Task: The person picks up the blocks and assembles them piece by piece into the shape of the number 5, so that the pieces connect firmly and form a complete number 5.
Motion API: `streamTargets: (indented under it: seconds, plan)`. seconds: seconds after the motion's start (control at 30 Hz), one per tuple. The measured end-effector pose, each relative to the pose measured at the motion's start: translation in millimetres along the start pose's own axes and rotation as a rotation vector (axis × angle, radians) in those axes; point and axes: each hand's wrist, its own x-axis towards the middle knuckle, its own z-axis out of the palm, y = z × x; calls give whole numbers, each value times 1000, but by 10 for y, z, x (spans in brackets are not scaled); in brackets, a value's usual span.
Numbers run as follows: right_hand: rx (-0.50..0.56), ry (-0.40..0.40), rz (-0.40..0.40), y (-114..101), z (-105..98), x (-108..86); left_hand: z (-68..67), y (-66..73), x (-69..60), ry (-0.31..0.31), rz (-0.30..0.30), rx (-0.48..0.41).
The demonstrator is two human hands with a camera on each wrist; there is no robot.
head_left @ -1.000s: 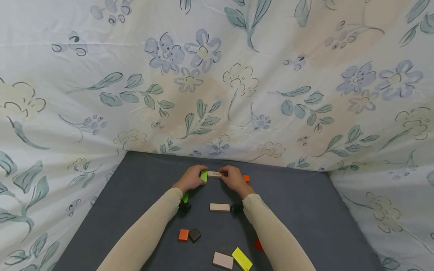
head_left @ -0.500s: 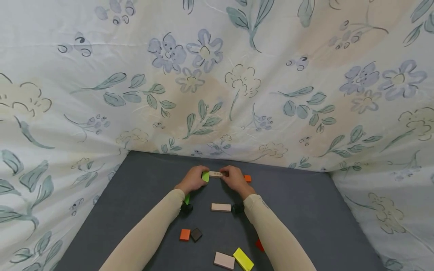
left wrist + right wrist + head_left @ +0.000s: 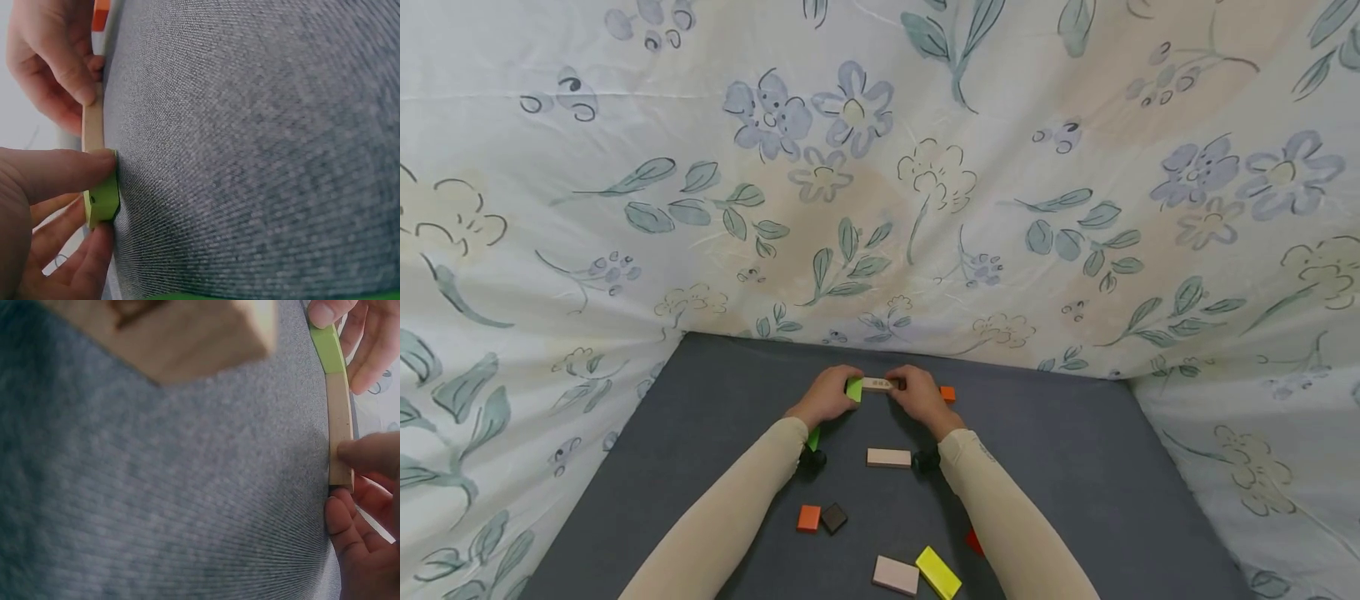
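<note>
Two hands work together near the far edge of a dark grey worktop (image 3: pixel 1037 475), seen from above, and both are pinching. The left hand (image 3: pixel 826 394) grips one green block (image 3: pixel 854 390) between thumb and fingers; the right hand (image 3: pixel 919 396) pinches the right-hand end of one lettered block (image 3: pixel 876 384) of pale wood. The two held blocks lie end to end between the hands, touching, green on the left. A small dark patch (image 3: pixel 335 487) shows at the wooden end beside the right fingers; whether it is another block cannot be told. Nine more blocks lie around: one orange block (image 3: pixel 948 394) just right of the right hand; one second green block (image 3: pixel 813 439), partly hidden by the left wrist; one plain wooden block (image 3: pixel 888 458) between the wrists; one second orange block (image 3: pixel 808 518) and one brown block (image 3: pixel 834 518), side by side nearer the viewer; one pinkish block (image 3: pixel 896 575) and one yellow block (image 3: pixel 938 573) close together at the bottom; one red block (image 3: pixel 974 542), partly behind the right sleeve (image 3: pixel 1011 517); and one blurred, marked wooden block close to the right wrist camera, possibly the plain one's side. Behind hangs one floral cloth (image 3: pixel 880 183).
</note>
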Motion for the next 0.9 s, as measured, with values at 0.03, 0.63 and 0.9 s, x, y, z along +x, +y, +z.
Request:
streamTargets:
  seconds: [0.03, 0.63, 0.9]
  plan:
    - [4, 0, -4, -7, 0, -2, -3, -6, 2, -3, 3, -3]
    - [101, -40, -39, 113, 18, 42, -108, 213, -136, -111, 218, 348]
    - [72, -28, -16, 72, 28, 16, -51, 198, -146, -115, 223, 427]
